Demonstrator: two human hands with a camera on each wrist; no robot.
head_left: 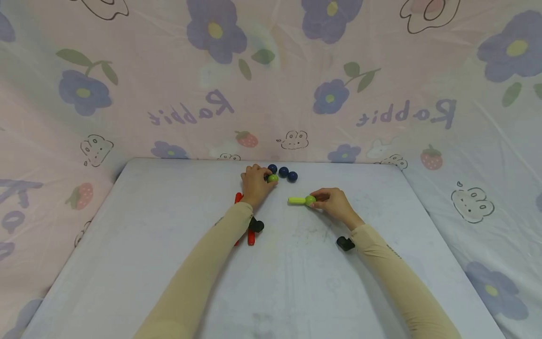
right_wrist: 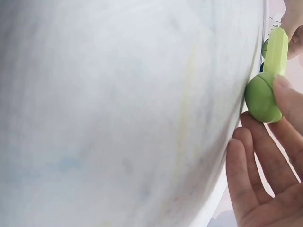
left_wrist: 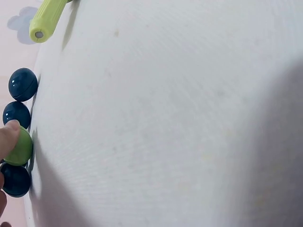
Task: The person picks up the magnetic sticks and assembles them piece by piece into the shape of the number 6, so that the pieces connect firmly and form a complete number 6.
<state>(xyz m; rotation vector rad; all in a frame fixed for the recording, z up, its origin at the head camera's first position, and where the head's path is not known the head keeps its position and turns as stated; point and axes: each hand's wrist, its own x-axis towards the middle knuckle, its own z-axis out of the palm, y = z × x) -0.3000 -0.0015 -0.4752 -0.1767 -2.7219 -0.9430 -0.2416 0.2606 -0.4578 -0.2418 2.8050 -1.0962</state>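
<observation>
Lime-green stick [head_left: 296, 200] runs nearly straight left-right in the head view, free end pointing left, other end up against the right green ball [head_left: 310, 200]; looks joined, can't confirm the fit. Right hand [head_left: 333, 203] has that ball in a fingertip pinch: thumb on one side, fingertips on the other, gap only as wide as the ball, remaining fingers fairly straight in the right wrist view. Left hand [head_left: 255, 184] pinches the left green ball [head_left: 273, 178], thumb and fingers closed to ball width; grip partly cut off in the left wrist view, so can't tell how every finger sits. Key relation, my read: stick's free end versus left green ball. Ball sits left of that end and farther from the person, near but not touching, so it's off the stick's long axis. Left hand is nearer the free end's side; right hand owns the ball end. End face shows a small grey spot [left_wrist: 39, 34] in the left wrist view. Watch the dark blue balls [head_left: 283, 172]: clustered at the table's [head_left: 169, 197] far edge, just beside the left fingers, easy to bump. Red sticks [head_left: 251, 237] lie around the left forearm, partly hidden by it, well apart from the pinch. Can't tell if the lime-green stick touches the table or hangs just above.
</observation>
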